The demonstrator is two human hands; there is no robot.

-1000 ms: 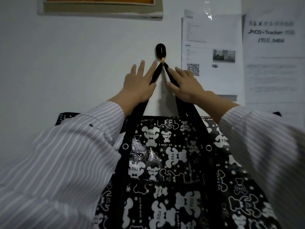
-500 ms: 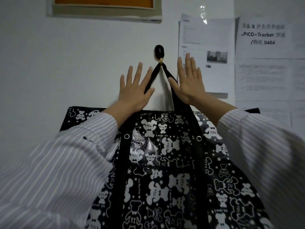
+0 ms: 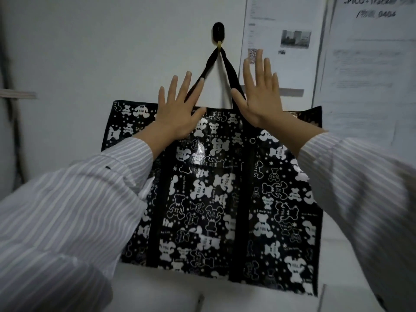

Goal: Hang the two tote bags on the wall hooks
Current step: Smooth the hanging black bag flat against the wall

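A glossy black tote bag point(image 3: 225, 199) printed with white bears hangs flat against the white wall. Its black straps point(image 3: 230, 68) run up to a black oval wall hook point(image 3: 218, 33). My left hand point(image 3: 177, 109) is spread open in front of the bag's top edge, beside the left strap. My right hand point(image 3: 261, 95) is spread open just right of the right strap. Neither hand holds anything. Only this one bag and this one hook are in view.
Printed paper sheets point(image 3: 283, 43) are taped to the wall right of the hook, with more sheets point(image 3: 369, 64) at the far right. A white surface point(image 3: 157, 296) lies below the bag. A dark vertical strip point(image 3: 11, 91) runs along the left edge.
Both hands went from pinching the straps near the hook to open and spread, then drew back down. The bag now hangs by itself and more of it shows.
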